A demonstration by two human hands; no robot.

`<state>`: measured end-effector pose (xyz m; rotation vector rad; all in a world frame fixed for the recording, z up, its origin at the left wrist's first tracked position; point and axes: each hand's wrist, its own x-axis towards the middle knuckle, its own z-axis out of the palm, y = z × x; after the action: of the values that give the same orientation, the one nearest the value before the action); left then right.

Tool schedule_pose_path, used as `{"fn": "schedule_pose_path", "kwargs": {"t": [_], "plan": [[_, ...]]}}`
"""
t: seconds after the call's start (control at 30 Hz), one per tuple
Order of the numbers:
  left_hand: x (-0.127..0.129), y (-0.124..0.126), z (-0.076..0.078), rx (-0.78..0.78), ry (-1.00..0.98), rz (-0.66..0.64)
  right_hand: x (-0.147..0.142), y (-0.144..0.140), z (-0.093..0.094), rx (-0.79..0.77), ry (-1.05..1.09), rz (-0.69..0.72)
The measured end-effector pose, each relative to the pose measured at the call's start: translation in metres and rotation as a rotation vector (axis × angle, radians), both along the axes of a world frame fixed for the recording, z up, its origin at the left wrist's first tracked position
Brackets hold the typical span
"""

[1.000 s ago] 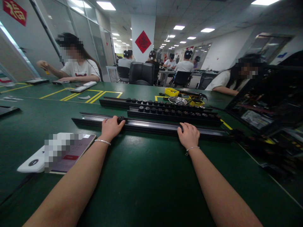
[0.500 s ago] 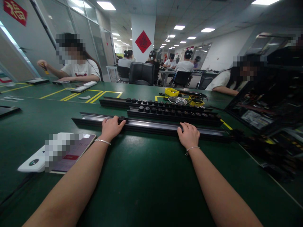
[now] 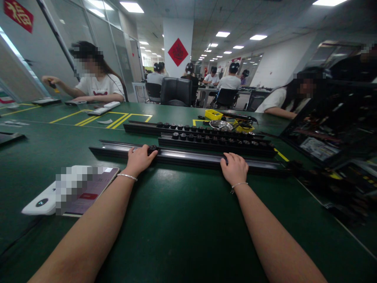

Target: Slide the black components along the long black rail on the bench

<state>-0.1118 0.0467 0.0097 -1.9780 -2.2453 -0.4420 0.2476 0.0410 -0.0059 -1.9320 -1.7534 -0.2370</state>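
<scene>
A long black channel rail [image 3: 188,156] lies crosswise on the green table, with a shiny strip along its inside. My left hand [image 3: 140,160] is closed over its left part, thumb and index finger against a small black round part [image 3: 152,149] seated in the channel. Farther right, my right hand [image 3: 235,168] wraps its fingers over the same rail, thumb on the near side. Its fingertips are partly hidden behind the rail wall. Just behind lie two more black rails, the nearer rail [image 3: 218,146] and the farther rail [image 3: 141,127], each bearing a row of several small round parts.
A white device [image 3: 38,202] with a cable rests by a phone [image 3: 88,194] near my left forearm. Behind the rails are a yellow bin [image 3: 213,114] and a metal dish [image 3: 220,125]. A dark rack [image 3: 324,129] stands right. Co-workers sit at both sides.
My left hand and the small black part have shifted very slightly right along the rail. My right hand and the rail have stayed put. The co-worker's raised hand at left has moved slightly.
</scene>
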Motion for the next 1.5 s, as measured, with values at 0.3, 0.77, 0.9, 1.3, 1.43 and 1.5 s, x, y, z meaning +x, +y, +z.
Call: {"fn": "schedule_pose_path", "kwargs": {"t": [0.3,0.77,0.9,1.3,1.43,1.5], "plan": [[-0.0003,-0.0009,0.0012,-0.003,-0.004,-0.011,-0.0001,-0.0002,0.0001,0.005,-0.003,-0.003],[0.0008,-0.0016,0.0032,-0.019,-0.008,-0.016,-0.0007,-0.0008,0.0016,-0.005,-0.025,-0.011],[0.0049,-0.0010,0.0019,-0.017,-0.004,-0.056,-0.0001,-0.0005,0.0006,0.002,-0.021,-0.008],[0.0070,-0.0015,0.0013,-0.009,0.013,-0.077,0.0002,-0.0003,0.0000,0.016,-0.009,0.002],[0.0066,-0.0015,0.0011,-0.010,0.007,-0.086,-0.0001,-0.0009,0.0010,0.004,-0.009,-0.001],[0.0068,-0.0015,0.0012,-0.011,0.004,-0.099,-0.0002,-0.0010,0.0012,-0.004,-0.014,-0.005]]}}
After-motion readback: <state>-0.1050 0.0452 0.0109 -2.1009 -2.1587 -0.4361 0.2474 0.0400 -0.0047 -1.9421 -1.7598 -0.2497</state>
